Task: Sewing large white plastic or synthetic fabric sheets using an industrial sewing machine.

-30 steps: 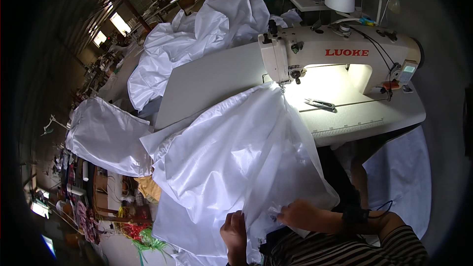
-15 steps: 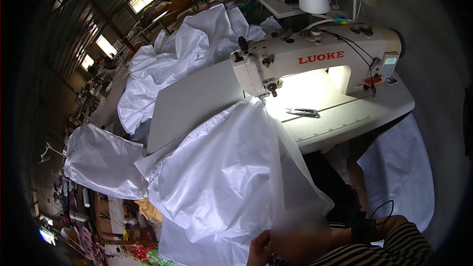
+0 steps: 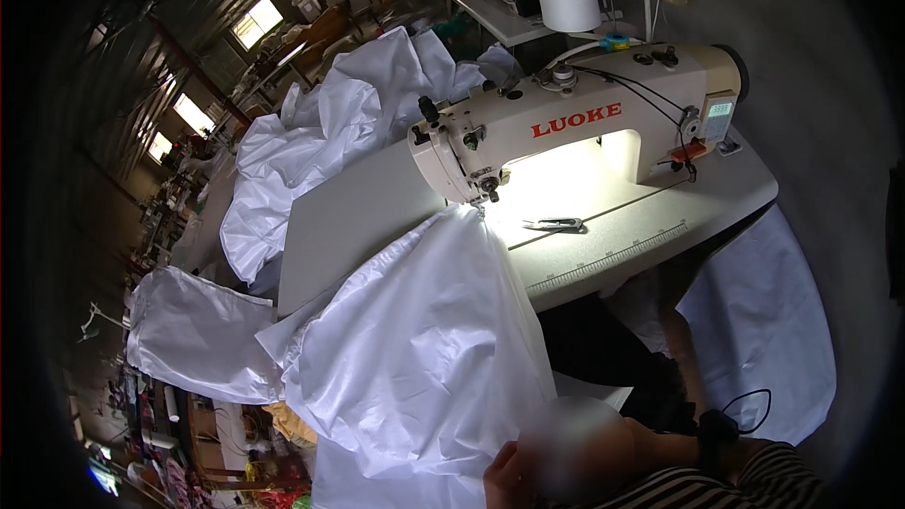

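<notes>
White fabric [image 3: 424, 339] drapes off the sewing table [image 3: 358, 217]; left hand [image 3: 504, 476] touches it, grip unclear

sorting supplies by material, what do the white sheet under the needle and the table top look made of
White sheet: thin woven or synthetic fabric with a slight sheen, judging by its soft folds and glossy creases; exact fibre unclear. Table top: smooth, matte pale laminate or painted board, flat and evenly lit, with a printed ruler strip along its front edge.

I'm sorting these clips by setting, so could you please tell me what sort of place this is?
Most likely a garment or textile sewing workshop. An industrial sewing machine stands on a work table, white fabric runs under its needle, more white fabric is piled behind, and a large thread cone stands beyond.
</notes>
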### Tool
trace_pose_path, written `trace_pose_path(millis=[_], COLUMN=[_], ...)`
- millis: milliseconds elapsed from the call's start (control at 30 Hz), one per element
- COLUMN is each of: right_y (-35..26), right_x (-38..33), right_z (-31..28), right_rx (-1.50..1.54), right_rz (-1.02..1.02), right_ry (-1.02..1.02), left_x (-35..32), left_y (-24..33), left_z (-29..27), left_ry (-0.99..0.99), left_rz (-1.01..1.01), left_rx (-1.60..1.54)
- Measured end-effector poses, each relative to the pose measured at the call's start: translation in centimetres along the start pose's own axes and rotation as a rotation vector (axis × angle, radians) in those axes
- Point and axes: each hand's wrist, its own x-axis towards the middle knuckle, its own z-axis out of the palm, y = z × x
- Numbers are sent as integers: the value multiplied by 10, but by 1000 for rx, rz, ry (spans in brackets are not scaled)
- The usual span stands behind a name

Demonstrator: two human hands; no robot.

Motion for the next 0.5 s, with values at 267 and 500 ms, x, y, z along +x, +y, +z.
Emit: trace_pose_path(millis=[267, 500], right_y=[-17, 50], right_x=[34, 68], right_z=[-18, -3], right_rx=[-145, 532], right_rz=[-201, 148], right_ry=[-184, 594], left_x=[2, 16], left_y=[-6, 17], left_z=[-6, -9], left_ry=[-145, -38], left_rz=[-163, 272], left_rx=[-405, 443])
